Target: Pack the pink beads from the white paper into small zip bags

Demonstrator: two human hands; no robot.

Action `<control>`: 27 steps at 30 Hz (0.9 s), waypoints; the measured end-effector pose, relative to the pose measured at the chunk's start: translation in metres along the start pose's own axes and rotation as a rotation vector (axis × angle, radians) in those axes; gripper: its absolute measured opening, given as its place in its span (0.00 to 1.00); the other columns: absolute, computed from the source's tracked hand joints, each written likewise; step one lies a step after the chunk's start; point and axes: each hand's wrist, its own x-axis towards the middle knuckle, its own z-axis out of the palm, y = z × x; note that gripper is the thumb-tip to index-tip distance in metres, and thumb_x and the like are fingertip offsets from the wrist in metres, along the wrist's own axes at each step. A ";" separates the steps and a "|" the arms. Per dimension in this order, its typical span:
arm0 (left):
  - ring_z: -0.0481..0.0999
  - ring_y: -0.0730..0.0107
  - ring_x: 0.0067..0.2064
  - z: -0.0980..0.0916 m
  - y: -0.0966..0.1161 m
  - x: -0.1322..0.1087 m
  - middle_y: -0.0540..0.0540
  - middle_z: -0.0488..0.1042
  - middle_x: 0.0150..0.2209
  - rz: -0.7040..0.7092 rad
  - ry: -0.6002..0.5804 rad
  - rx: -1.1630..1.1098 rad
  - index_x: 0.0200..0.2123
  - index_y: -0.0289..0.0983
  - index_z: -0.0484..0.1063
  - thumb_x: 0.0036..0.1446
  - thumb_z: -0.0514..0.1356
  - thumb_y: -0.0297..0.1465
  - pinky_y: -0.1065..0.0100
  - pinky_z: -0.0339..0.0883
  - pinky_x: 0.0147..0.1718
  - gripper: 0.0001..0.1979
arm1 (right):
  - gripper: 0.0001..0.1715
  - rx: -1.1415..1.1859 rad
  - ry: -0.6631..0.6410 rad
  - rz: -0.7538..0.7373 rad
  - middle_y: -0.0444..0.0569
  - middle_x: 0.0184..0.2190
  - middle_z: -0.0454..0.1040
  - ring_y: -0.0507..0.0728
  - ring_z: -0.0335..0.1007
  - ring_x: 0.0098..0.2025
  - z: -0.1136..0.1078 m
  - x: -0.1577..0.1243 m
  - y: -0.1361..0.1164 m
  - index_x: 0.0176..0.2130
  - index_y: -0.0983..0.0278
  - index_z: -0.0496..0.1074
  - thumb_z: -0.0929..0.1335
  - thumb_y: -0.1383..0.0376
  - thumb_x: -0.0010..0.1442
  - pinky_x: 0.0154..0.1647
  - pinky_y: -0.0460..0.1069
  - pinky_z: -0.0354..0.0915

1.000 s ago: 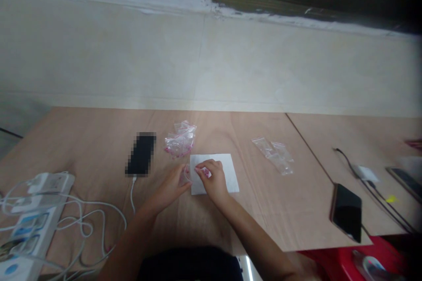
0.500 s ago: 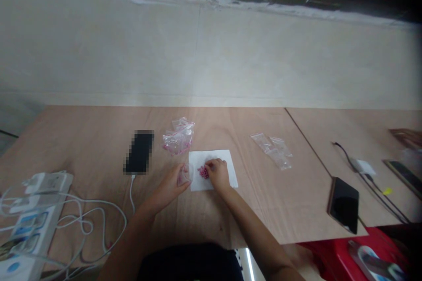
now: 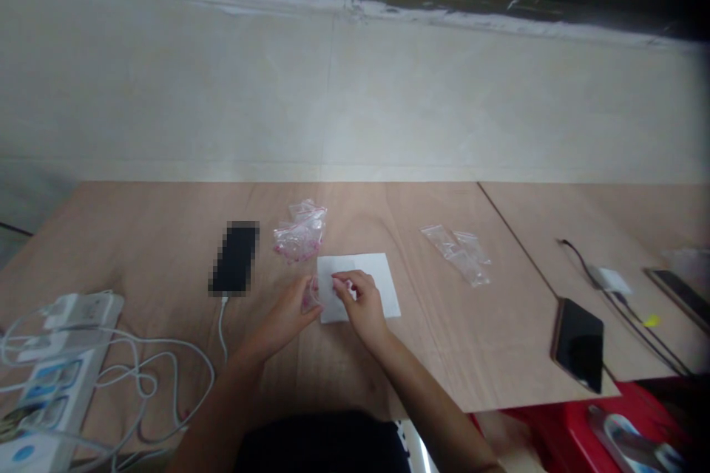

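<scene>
A white paper sheet lies on the wooden table before me. Over its middle is my right hand, thumb and fingers closed together; what they pinch is too small to make out. Small pink-red beads show partly under its fingers, mostly hidden. At the sheet's left edge my left hand grips a small clear bag between thumb and fingers. Behind the left hand, clear zip bags with pink-red bits lie in a pile. More clear bags lie to the right of the sheet.
A dark phone with a white cable is at the left, near a power strip and tangled cables. At the right are another phone, a dark cable and a further device. Something red stands below the table's right edge.
My right hand has shifted slightly left over the sheet and now covers most of the beads. My left hand stays nearly in place. The brownish shape at the far right edge is gone.
</scene>
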 end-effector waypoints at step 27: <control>0.71 0.60 0.44 0.002 -0.002 -0.005 0.44 0.71 0.41 -0.005 0.016 -0.024 0.43 0.38 0.65 0.48 0.60 0.28 0.58 0.64 0.46 0.17 | 0.08 -0.025 -0.003 -0.042 0.47 0.31 0.73 0.56 0.64 0.37 0.004 -0.005 -0.005 0.34 0.61 0.74 0.65 0.63 0.57 0.41 0.51 0.58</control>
